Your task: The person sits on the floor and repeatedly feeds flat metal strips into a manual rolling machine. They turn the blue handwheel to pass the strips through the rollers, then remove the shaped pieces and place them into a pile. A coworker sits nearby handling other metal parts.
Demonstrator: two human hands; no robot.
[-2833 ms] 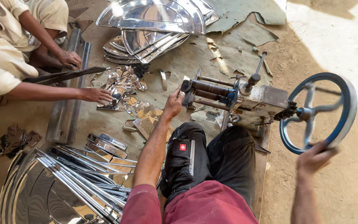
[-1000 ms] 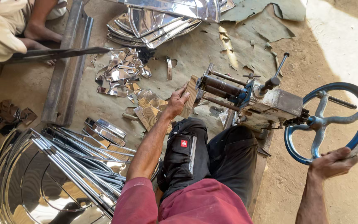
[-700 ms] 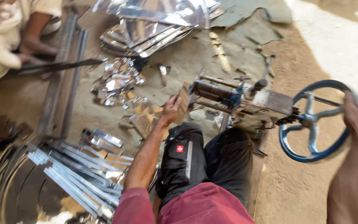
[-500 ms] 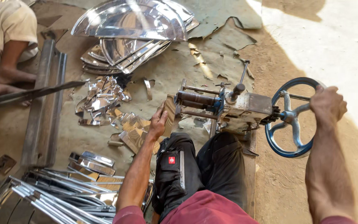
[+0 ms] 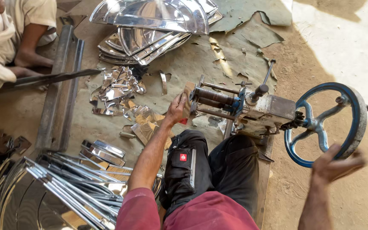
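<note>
The roller machine (image 5: pixel 239 106) sits on the ground in front of the seated person's knees, and everything here is placed from it. The left hand (image 5: pixel 176 110) is at the machine's near roller end, its grip closed on a small metal strip (image 5: pixel 188 97) pressed against the rollers; half a second ago it was at the same spot. The right hand (image 5: pixel 335 164) has changed most: earlier it was clamped on top of the blue handwheel (image 5: pixel 325 123) at the machine's far end, and now it is below the wheel's lower rim, blurred, with fingers spread apart and holding nothing. Beyond the left hand from the machine lies a heap of shiny metal scraps (image 5: pixel 116 91), and beyond that a long steel bar (image 5: pixel 60 87). Stacked polished metal dishes (image 5: pixel 154 21) lie past the machine's roller end, further from the person. Another person's arm (image 5: pixel 26 47) rests near the bar
</note>
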